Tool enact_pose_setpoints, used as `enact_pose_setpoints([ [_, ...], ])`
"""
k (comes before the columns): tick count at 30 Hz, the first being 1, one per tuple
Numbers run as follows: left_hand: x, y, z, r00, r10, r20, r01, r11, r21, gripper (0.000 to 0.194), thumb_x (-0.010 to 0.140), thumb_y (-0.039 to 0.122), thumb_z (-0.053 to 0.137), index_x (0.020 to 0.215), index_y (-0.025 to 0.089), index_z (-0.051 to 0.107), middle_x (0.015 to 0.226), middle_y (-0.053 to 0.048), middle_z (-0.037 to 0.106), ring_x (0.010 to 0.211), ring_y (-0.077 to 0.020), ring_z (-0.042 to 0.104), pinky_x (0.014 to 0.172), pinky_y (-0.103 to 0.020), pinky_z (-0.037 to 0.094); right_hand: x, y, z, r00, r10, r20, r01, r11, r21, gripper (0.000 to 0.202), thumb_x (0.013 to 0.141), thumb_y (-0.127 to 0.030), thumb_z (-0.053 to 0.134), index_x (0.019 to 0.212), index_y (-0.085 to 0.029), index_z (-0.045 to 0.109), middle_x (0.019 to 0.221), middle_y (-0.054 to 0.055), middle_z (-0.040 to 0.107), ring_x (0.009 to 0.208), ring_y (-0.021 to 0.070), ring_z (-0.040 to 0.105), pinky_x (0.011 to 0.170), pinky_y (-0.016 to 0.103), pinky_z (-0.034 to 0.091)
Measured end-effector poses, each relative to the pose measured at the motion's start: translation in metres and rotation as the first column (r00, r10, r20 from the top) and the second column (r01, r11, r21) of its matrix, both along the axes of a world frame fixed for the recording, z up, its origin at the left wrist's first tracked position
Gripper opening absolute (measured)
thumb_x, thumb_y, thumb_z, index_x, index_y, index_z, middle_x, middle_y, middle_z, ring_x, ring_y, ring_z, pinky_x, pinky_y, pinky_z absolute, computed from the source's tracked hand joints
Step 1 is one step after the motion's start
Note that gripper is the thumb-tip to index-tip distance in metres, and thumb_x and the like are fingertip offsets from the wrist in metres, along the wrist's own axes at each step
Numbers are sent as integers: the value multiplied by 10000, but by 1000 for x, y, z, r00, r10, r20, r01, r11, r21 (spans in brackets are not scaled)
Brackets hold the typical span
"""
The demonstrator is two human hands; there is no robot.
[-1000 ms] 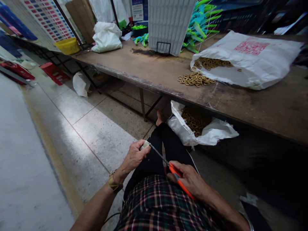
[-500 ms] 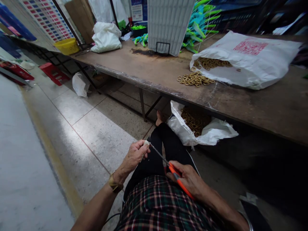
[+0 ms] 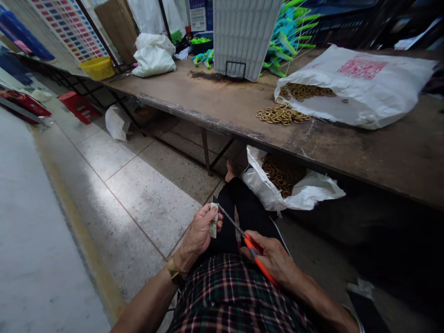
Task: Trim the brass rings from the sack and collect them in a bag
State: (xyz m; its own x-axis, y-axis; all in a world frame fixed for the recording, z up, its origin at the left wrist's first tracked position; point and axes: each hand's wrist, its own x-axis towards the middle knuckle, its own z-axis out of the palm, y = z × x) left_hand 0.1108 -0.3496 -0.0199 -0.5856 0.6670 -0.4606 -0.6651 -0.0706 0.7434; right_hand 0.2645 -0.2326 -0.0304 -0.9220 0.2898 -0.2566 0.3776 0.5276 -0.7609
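My left hand (image 3: 204, 225), with a gold watch on its wrist, pinches a small pale strip (image 3: 213, 221) over my lap. Wrapped round the orange handles of a pair of scissors (image 3: 256, 256) is my right hand (image 3: 268, 254). The scissors' thin blades point up and left, and their tip is beside the top of the strip near my left fingers. Whether the blades touch the strip is too small to tell.
A long brown table (image 3: 194, 97) runs across, holding a pile of brass rings (image 3: 282, 114), a white sack (image 3: 374, 92) and a grey ribbed panel (image 3: 244, 37). Another open sack of rings (image 3: 308, 192) lies below its edge. A red stool (image 3: 79, 107) stands left.
My left hand has shifted slightly right and turned, so more of the pale strip shows below its fingers. My right hand and the scissors have barely moved.
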Motion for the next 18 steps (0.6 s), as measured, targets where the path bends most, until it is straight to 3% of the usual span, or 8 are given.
enact_pose_setpoints([
  [12, 19, 17, -2, 975, 220, -46, -221, 975, -28, 316, 687, 411, 657, 760, 186, 447, 562, 76, 451, 449, -47, 428, 456, -175, 346, 1, -5, -10, 998, -36, -41, 39, 997, 63, 179, 810, -381, 486, 833, -222, 565, 637, -18, 584, 552, 121, 521, 530, 209, 383],
  [18, 23, 28, -3, 936, 353, 10, -352, 933, 69, 278, 675, 348, 681, 759, 184, 473, 603, 67, 464, 510, -52, 446, 497, -168, 363, 0, -9, -18, 991, -96, -97, 110, 982, 156, 234, 801, -411, 500, 916, -224, 579, 622, -9, 600, 525, 135, 525, 517, 224, 389],
])
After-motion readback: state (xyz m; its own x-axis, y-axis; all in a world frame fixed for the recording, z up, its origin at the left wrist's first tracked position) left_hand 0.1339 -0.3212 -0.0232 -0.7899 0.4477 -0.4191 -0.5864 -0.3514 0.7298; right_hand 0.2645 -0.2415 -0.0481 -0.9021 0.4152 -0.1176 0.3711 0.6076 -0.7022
